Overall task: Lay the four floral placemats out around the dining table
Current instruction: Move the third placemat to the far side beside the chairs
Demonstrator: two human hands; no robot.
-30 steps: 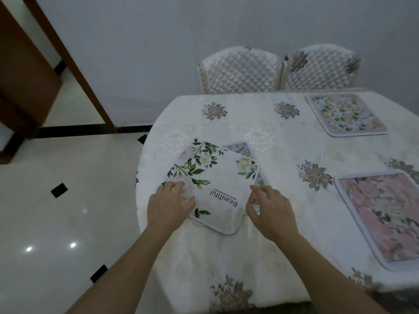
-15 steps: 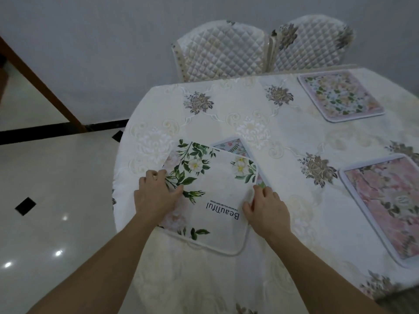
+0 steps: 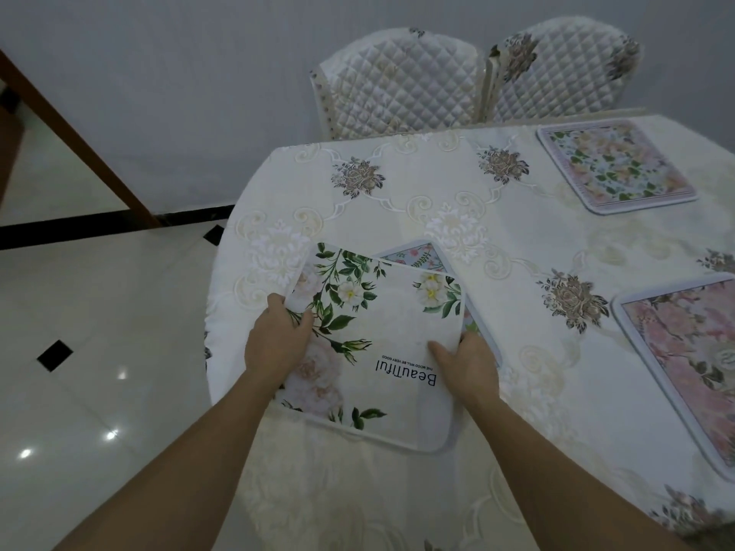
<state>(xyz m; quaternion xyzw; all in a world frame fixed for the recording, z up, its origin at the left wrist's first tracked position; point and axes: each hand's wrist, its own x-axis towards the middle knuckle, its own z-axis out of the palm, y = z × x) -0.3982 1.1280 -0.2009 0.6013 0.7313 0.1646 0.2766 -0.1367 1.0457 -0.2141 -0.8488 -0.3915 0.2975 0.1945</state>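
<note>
A white placemat (image 3: 391, 324) with green leaves, pale flowers and the word "Beautiful" lies near the table's left edge. My left hand (image 3: 276, 342) grips its left side, thumb on top. My right hand (image 3: 467, 361) grips its right edge. Under it lies another placemat (image 3: 415, 254) with a grey border; only its far corner and right edge show. A pink floral placemat (image 3: 684, 351) lies flat at the right. A pastel floral placemat (image 3: 612, 171) lies flat at the far right.
The round table (image 3: 417, 192) wears a cream embroidered cloth. Two quilted chairs (image 3: 397, 81) (image 3: 560, 69) stand behind it against the grey wall. Glossy tiled floor (image 3: 79, 351) lies to the left, with a wooden frame (image 3: 79, 141) beyond.
Both hands have closed onto the white placemat's sides and drawn it toward me over the table edge. My view has shifted closer and to the right.
</note>
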